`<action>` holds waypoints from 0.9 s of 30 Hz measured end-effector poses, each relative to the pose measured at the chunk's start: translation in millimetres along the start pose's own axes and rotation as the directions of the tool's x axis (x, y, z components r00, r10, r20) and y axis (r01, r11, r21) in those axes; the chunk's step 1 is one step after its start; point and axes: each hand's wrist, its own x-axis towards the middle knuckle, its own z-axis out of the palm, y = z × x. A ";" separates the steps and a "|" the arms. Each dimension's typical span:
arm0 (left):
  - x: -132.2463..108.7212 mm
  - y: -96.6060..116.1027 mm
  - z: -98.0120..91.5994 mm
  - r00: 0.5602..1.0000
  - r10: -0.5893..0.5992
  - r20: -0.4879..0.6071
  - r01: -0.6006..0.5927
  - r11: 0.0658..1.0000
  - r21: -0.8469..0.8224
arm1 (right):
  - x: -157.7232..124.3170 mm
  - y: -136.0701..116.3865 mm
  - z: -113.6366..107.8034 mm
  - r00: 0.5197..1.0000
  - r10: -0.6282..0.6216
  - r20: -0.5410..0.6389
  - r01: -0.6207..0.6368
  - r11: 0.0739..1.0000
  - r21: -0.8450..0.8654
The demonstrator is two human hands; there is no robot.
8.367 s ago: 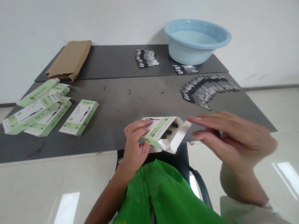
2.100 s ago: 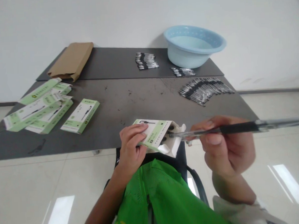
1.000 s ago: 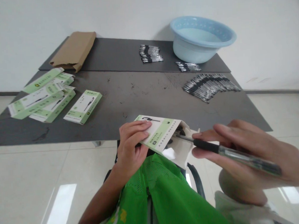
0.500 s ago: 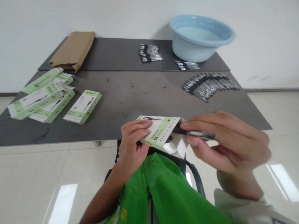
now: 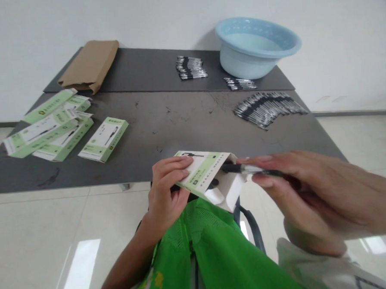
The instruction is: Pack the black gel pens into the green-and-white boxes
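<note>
**Head view: pen goes into box at the table's near edge**

My left hand [image 5: 167, 189] clamps the green-and-white box [image 5: 202, 172] above my lap. My right hand [image 5: 315, 190] pinches a pen [image 5: 257, 170], its front end already inside the open flap. Closed boxes [image 5: 59, 134] lie on the table [image 5: 179, 123] at left, and loose pens [image 5: 268, 108] are spread at right.

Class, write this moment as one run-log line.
left hand: holds open green box | right hand: holds pen, tip at box mouth | table: loose pens, blue basin
</note>
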 end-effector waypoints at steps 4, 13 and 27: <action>0.2 0.8 -0.9 1.000 -0.012 0.006 0.013 1.000 -0.006 | 5.2 -0.6 -3.6 0.993 -0.115 0.021 0.114 0.993 0.028; 0.9 6.5 -4.5 0.999 0.012 0.032 -0.012 1.000 0.002 | 16.7 -7.2 -11.3 0.977 -0.205 0.057 0.203 0.978 0.035; -1.3 9.4 -3.0 1.000 0.008 0.027 -0.007 1.000 -0.014 | 17.0 -6.1 -21.0 0.990 -0.110 0.093 0.093 0.981 0.170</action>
